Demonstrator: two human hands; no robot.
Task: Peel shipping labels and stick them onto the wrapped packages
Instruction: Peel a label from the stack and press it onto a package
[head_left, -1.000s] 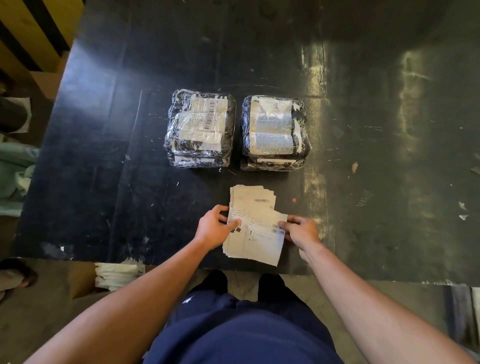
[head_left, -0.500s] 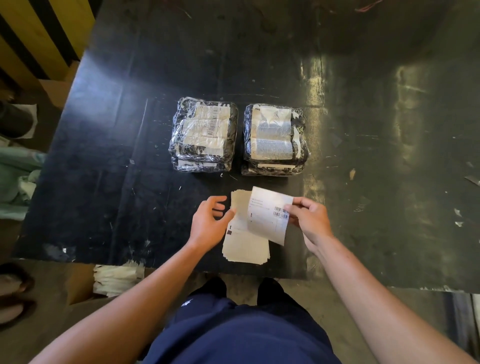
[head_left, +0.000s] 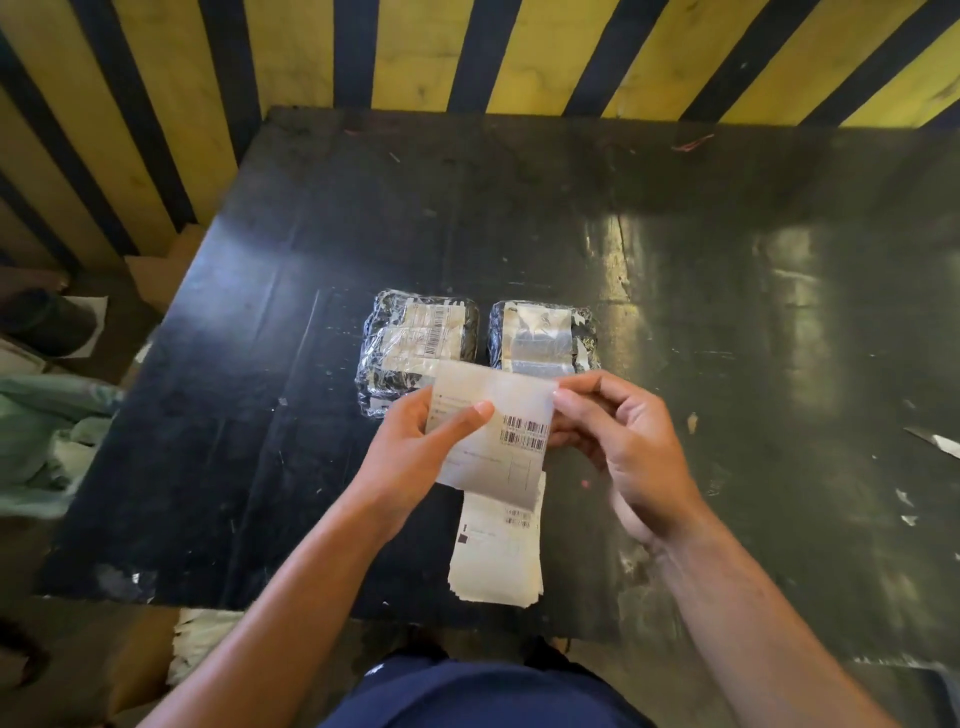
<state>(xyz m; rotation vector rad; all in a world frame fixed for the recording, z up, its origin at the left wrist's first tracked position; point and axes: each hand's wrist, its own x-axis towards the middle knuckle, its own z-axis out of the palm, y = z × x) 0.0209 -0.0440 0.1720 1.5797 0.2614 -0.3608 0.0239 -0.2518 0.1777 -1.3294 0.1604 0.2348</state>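
A black table fills most of the view, scuffed and glossy on its right half. Behind it a wall is painted in slanted yellow and black stripes. At the bottom edge, dark blue clothing of the person is seen, with both bare forearms reaching up over the table's near side.

Two packages are set side by side near the table's middle, close together, both wrapped in clear film over dark contents. On the left package a label with barcodes is seen under the film. On the right package a pale, shiny patch is seen; whether it is printed cannot be told.

A stack of labels lies flat near the table's front edge, between the two arms.

One label is held up above the stack, in front of the packages' near edges, with its barcode at the right. It is grasped at its left side by the left hand, thumb pressed across the front. Its upper right corner is pinched by the fingertips of the right hand, the other fingers curled behind the sheet.

At the far left, pale green cloth is seen on the floor.
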